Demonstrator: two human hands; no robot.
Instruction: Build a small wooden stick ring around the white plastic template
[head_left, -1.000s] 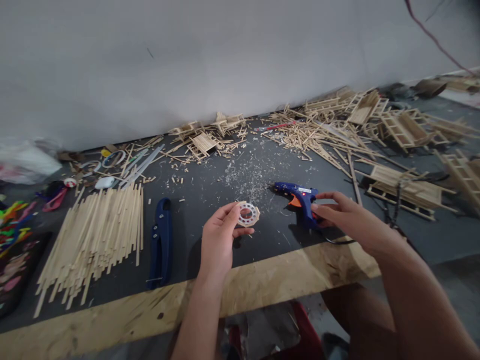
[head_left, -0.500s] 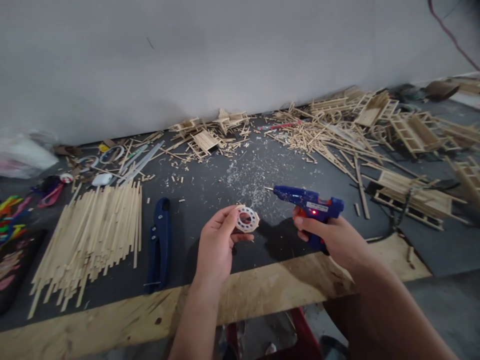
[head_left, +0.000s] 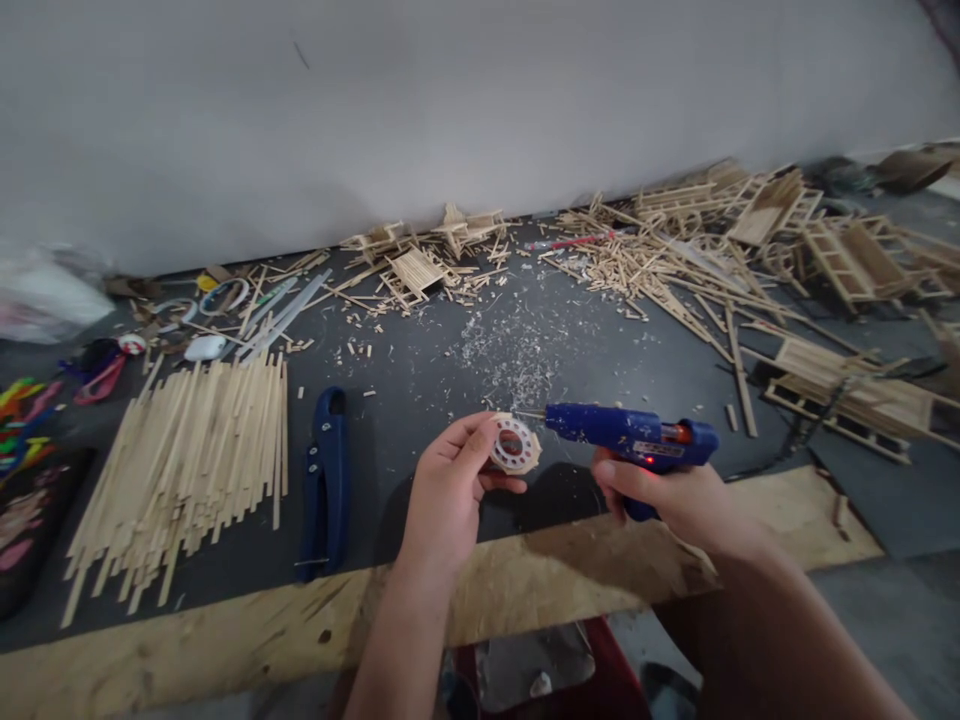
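Your left hand [head_left: 450, 495] pinches the small wooden ring [head_left: 514, 445] between thumb and fingertips; your right hand [head_left: 675, 500] is wrapped tight around the blue glue gun [head_left: 630, 435]. Its nozzle now meets the ring's top edge, having closed in from the right, above the wooden table edge [head_left: 540, 570].

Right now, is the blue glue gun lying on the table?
No, the right hand holds the glue gun above the table, nozzle at the small ring.
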